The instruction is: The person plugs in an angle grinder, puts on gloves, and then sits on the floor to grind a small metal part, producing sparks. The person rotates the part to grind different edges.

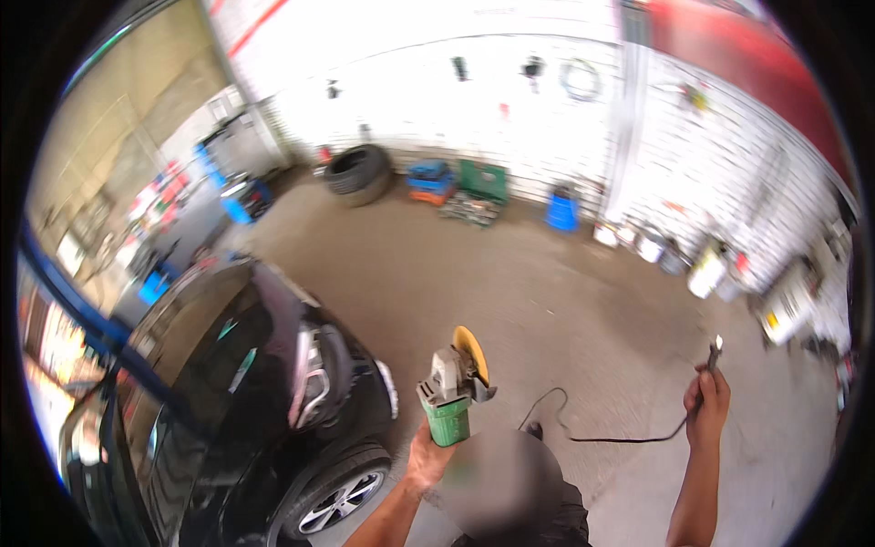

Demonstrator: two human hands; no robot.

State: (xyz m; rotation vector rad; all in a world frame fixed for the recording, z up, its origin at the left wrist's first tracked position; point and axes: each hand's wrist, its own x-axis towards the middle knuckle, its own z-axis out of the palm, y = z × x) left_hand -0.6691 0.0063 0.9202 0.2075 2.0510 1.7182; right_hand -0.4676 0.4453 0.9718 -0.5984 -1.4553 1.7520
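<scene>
An angle grinder point(447, 394) with a green body and a yellow disc point(470, 354) is held upright in my left hand point(428, 459), fingers wrapped round its lower body. Well off to the right, my right hand point(709, 401) is closed round the end of a black power cord point(629, 440). A short piece with a bright tip sticks up above those fingers; it looks like the plug, but blur hides its detail. From the right hand the cord sags and curls back toward the grinder. A blurred grey shape point(506, 483) at the lower middle covers part of the view between my arms.
A black car point(237, 365) stands close on the left, beside a blue post point(82, 305). Along the white brick wall lie a tyre point(358, 175), an open green tool case point(481, 182), a blue bucket point(562, 212) and several containers point(707, 272). Concrete floor point(437, 264) stretches between.
</scene>
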